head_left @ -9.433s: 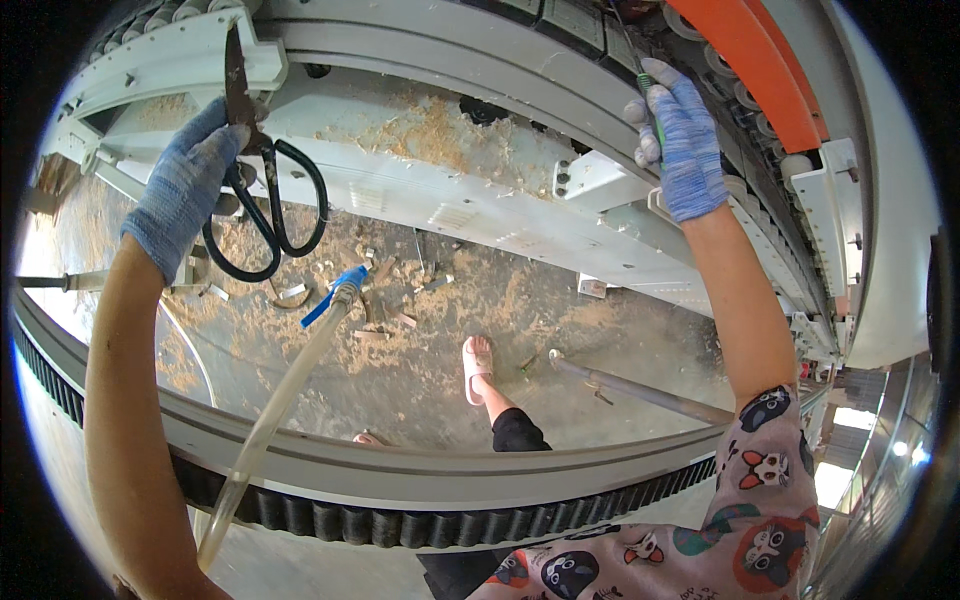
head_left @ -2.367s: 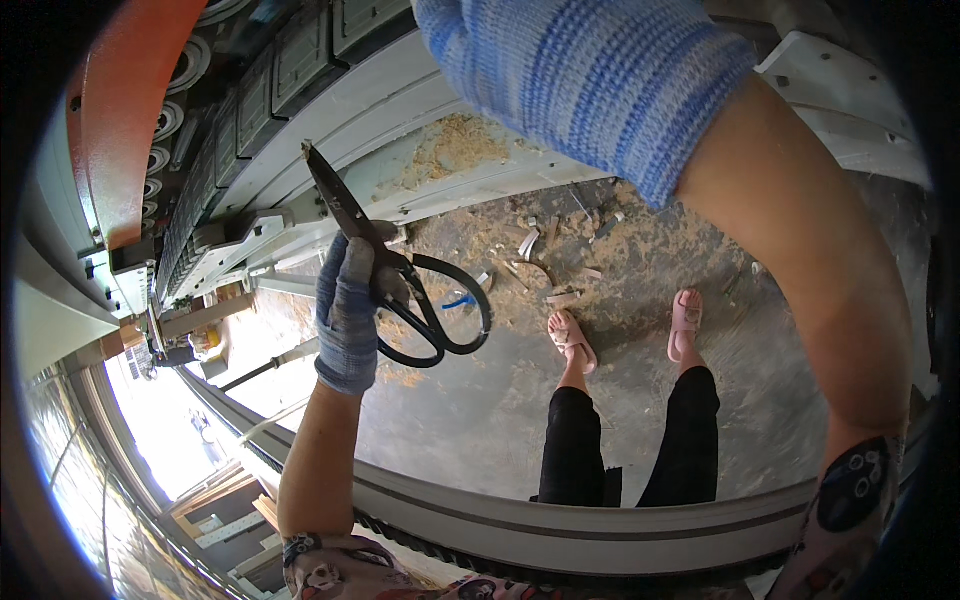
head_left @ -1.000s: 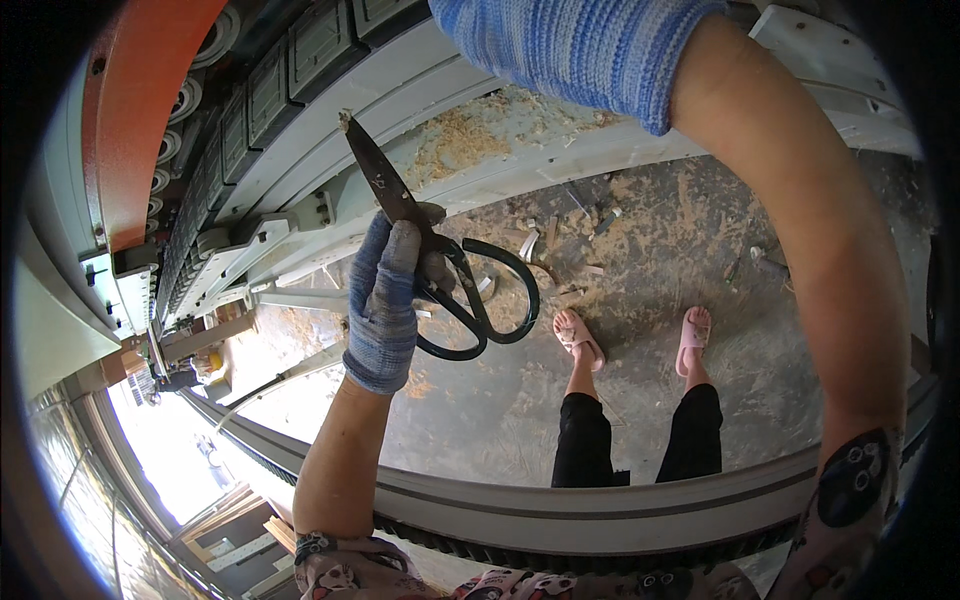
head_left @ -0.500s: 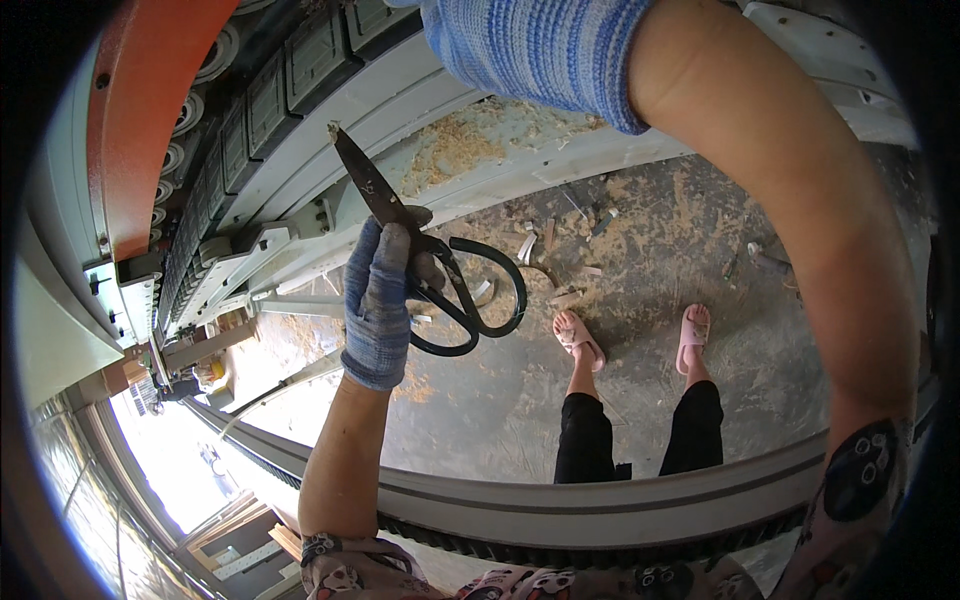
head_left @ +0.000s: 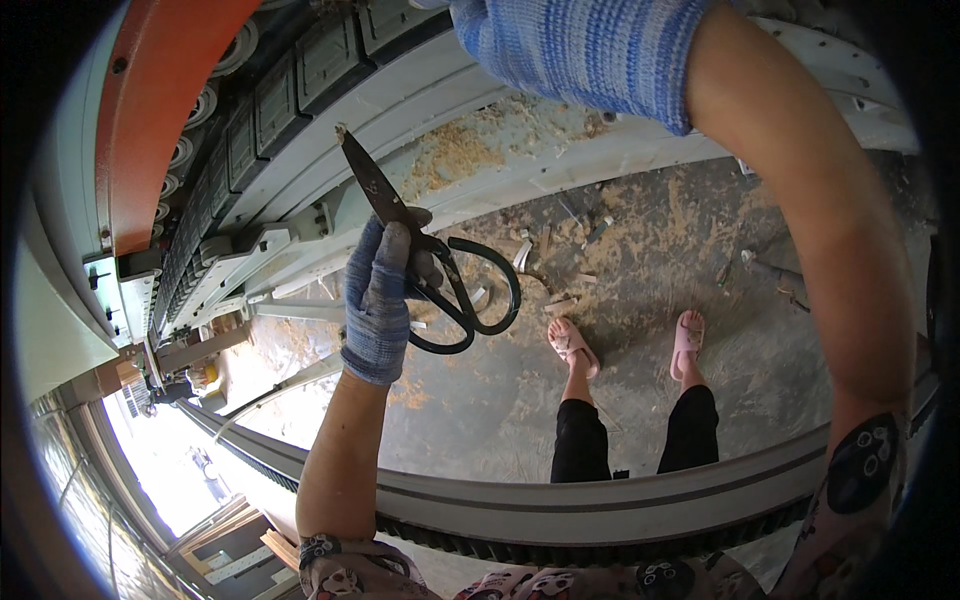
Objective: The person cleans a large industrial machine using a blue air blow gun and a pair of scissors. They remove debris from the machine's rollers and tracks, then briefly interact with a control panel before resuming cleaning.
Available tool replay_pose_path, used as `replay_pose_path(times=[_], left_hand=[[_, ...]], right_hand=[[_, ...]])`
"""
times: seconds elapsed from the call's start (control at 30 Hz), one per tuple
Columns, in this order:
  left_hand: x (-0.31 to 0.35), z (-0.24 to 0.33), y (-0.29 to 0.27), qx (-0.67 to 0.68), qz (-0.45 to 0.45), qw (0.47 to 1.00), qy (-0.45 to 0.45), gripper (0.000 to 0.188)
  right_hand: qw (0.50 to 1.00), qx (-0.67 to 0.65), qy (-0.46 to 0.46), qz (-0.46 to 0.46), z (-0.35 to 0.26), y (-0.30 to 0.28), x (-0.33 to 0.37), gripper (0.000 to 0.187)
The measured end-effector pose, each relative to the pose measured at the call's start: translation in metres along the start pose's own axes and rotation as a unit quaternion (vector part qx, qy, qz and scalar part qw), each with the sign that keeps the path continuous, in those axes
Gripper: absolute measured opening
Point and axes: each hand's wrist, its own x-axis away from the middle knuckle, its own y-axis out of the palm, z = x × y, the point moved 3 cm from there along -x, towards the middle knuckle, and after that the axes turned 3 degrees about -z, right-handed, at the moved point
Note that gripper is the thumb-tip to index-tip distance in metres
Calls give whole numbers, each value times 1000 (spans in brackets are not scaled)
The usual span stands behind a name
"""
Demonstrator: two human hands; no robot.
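Note:
My left hand [head_left: 383, 300], in a blue knit glove, grips large black-handled scissors [head_left: 372, 188] at the pivot. The closed blades point up and to the left, with the tip close to the grey machine rail [head_left: 330, 130]. The black loops hang to the right of my fingers. My right hand [head_left: 590, 50], also in a blue glove, is raised close to the camera at the top edge. Its fingers are cut off by the frame, so whatever it touches is hidden. The right forearm runs down the right side.
An orange panel [head_left: 160, 100] and rows of dark rollers run above the rail on the left. A grey toothed track [head_left: 600, 505] curves across the bottom. Below are my feet in pink sandals [head_left: 572, 342] on a concrete floor strewn with sawdust and wood scraps [head_left: 640, 225].
The scissors and my left hand have shifted slightly up and right over the last second. My right arm has stayed raised at the top. Much earlier, both hands were spread wide.

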Motion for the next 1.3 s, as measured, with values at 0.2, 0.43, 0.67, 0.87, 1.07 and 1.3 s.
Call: replay_pose_path(times=[0.2, 0.43, 0.67, 0.87, 1.07, 1.3], left_hand=[[-1, -4, 1, 15, -1, 1000, -7, 35], [2, -12, -2, 35, -1, 999, -20, 34], [-7, 3, 10, 38, -49, 998, 12, 33], [11, -6, -13, 24, -26, 999, -12, 30], [0, -33, 4, 61, -51, 994, -78, 29], [-61, -52, 73, 195, -50, 953, -226, 20]], right_hand=[[999, 22, -23, 11, 1, 5, -2, 30], [980, -179, -58, 61, 18, 8, 11, 31], [927, -368, 32, -64, 36, -14, 23, 35], [944, -323, -62, 24, 35, 17, 0, 37], [898, -408, -148, 73, 48, 29, 5, 37], [918, -387, -66, 54, 56, 30, 2, 27]])
